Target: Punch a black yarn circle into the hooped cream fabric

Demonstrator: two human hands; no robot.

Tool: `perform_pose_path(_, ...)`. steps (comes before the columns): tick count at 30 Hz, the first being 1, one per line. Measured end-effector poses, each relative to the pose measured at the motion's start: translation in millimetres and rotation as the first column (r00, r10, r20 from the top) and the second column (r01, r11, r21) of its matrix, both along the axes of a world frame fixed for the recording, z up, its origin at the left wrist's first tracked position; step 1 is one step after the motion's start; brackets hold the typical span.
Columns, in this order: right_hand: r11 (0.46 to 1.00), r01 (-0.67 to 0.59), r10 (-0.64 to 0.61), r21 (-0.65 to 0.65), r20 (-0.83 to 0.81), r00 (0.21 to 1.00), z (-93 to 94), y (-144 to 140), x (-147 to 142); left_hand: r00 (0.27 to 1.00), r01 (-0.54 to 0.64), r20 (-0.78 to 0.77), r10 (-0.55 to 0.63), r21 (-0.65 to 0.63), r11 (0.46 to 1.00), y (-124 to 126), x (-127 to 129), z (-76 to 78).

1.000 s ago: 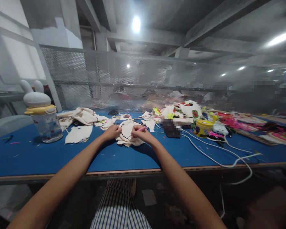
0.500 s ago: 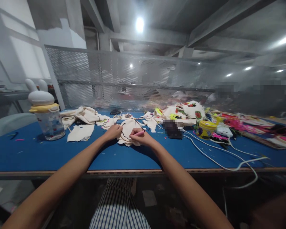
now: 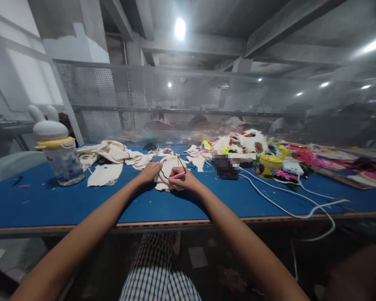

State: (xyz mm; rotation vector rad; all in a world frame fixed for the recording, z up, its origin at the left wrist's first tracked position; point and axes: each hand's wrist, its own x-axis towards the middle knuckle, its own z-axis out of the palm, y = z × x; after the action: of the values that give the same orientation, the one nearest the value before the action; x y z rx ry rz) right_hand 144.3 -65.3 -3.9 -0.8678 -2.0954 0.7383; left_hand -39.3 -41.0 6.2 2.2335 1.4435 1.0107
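A cream cloth (image 3: 166, 166) with dark lines of yarn on it lies in front of me on the blue table. My left hand (image 3: 152, 171) is closed on the cloth's left edge, fingertips on its top side. Over the cloth's right part, my right hand (image 3: 182, 179) is closed round a pink pen-like tool (image 3: 177, 175). The tool's tip is too small to make out. A black strand (image 3: 182, 165) runs from near my right hand to the cloth's far side.
To the left stands a clear bottle (image 3: 62, 165) with a rabbit-shaped lid. More cream cloth (image 3: 105, 174) lies near it. On the right are a yellow tub (image 3: 268, 166), a white cable (image 3: 278, 208), a white device (image 3: 292, 167) and heaped coloured yarn (image 3: 307, 156). Behind stands a perforated metal screen (image 3: 138, 100).
The camera view has shifted slightly, so the surroundings appear a little to the left. My right hand and the tool have shifted slightly over the cloth; both hands keep their grips.
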Motion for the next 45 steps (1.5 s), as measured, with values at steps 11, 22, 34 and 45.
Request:
perform_pose_path(11,0.988,0.088,-0.106,-0.129,-0.143,0.984,9.2,0.7,3.4,0.999,0.011,-0.036,-0.012,-0.025,1.000,1.0,-6.7,-2.8)
perform_pose_path(22,0.996,-0.015,0.014,-0.085,-0.005,1.000,-2.1,-1.3,4.0,0.999,0.029,-0.022,-0.028,0.051,0.998,-4.1,-0.6,0.0)
perform_pose_path(34,0.994,-0.044,0.039,-0.098,-0.055,0.998,-0.2,-1.1,4.9,0.987,-0.157,-0.025,0.160,0.090,0.983,-10.0,16.5,-1.9)
perform_pose_path(45,0.993,-0.052,0.039,-0.109,-0.112,0.993,6.5,0.7,9.3,0.986,-0.155,0.077,0.145,0.141,0.978,-3.3,8.9,4.1)
